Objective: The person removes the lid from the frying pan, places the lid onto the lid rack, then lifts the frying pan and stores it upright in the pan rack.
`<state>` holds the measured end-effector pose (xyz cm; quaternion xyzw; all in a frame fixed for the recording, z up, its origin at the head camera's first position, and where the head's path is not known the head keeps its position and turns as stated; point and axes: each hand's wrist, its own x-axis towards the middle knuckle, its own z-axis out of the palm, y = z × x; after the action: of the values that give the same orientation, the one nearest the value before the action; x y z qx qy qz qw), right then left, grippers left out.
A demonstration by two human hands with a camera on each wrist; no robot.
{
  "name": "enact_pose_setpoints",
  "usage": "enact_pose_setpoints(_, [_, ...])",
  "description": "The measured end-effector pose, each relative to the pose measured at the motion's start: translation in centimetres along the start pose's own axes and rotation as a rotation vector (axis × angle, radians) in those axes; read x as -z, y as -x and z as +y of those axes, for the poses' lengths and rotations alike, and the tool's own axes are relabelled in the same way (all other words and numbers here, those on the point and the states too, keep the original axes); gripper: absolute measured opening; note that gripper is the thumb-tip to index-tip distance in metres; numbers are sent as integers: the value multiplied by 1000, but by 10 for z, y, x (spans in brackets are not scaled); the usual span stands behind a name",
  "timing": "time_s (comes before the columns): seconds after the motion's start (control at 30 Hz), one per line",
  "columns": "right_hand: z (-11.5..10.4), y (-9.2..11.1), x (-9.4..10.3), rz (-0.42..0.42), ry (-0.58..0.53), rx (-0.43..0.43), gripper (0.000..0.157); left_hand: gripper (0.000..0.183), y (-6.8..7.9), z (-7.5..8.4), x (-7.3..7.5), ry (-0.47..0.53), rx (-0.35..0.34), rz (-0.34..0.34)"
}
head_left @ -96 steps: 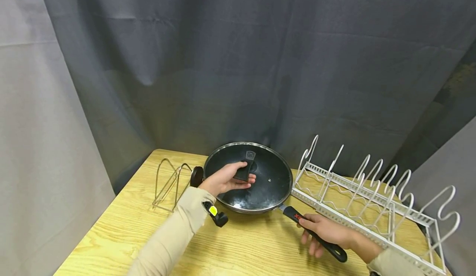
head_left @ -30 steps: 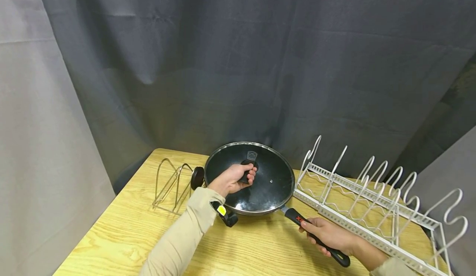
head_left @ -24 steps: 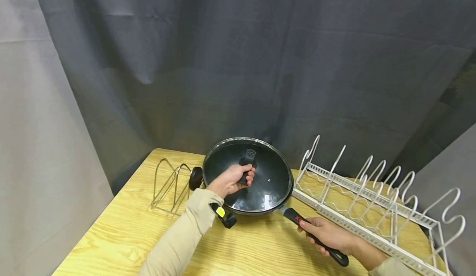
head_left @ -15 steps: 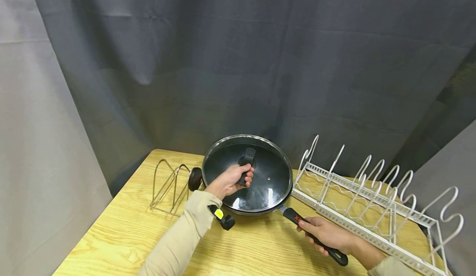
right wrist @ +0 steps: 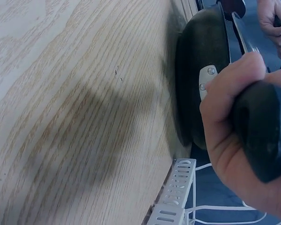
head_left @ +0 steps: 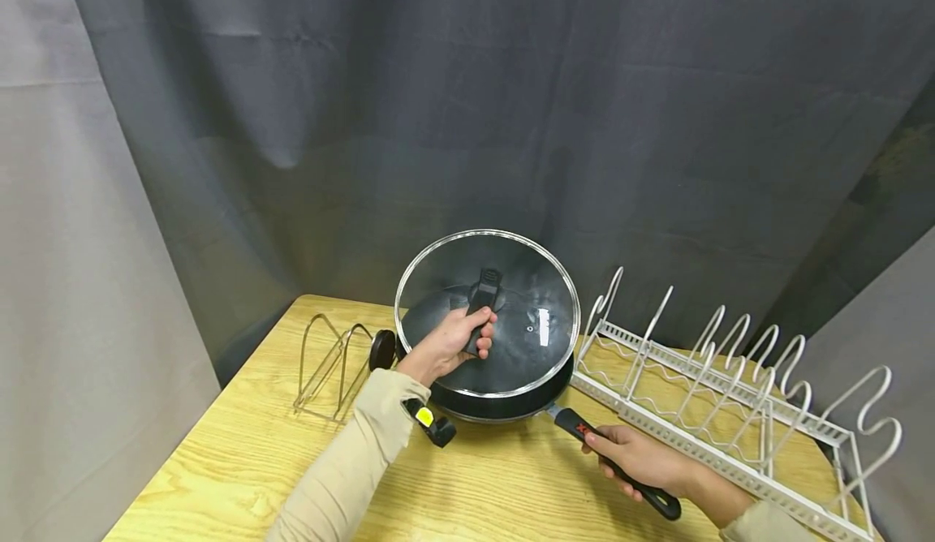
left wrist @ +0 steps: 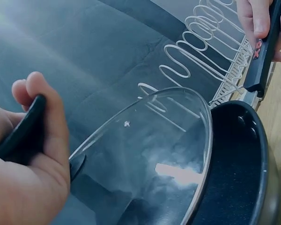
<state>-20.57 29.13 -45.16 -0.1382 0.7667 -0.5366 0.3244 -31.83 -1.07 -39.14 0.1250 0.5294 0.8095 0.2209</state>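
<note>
Table (head_left: 475,493) cropped below; left grip (head_left: 454,341) round lid knob (head_left: 488,284), right grip (head_left: 641,459) round pan handle (head_left: 573,423)

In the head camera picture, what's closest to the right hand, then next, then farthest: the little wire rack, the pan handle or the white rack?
1. Pan handle: gripped by the right hand.
2. White rack: close by, on the right.
3. Little wire rack: way over left.

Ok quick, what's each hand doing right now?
Left hand: closed, holding the lid handle.
Right hand: closed, holding the pan handle.
</note>
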Motion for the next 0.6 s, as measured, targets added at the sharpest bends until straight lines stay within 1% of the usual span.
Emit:
enact_pose_setpoints(0.17, [0,0,-2,23,28,-1,43,19,5,6,-2,-33,-42,-25])
enact_pose_setpoints(0.3, [0,0,-2,38,58,3,43,19,9,11,-4,-54,-73,-32])
enact_pose_setpoints(0.47, [-4,1,-2,59,114,11,42,17,16,13,-5,-98,-123,-43])
enact_pose_setpoints(0.6, [-8,2,-3,60,154,4,41,16,23,14,-5,-149,-169,-47])
